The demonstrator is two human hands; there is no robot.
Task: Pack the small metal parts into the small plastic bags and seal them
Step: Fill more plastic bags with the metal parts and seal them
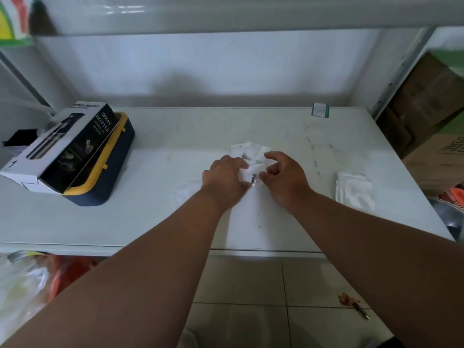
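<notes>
Here, two bare forearms are stretched forward over the white tabletop. One small plastic bag holding one metal part is pinched between the left hand and right hand. Beyond, a second bagged part is seen; one stack of empty bags lies right.

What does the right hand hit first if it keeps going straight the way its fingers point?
The right hand points up-left, fingers curled at the small plastic bag with a metal part inside. Going on, it would likely meet that bag first, then the left hand holding it. Depth is unclear.
</notes>
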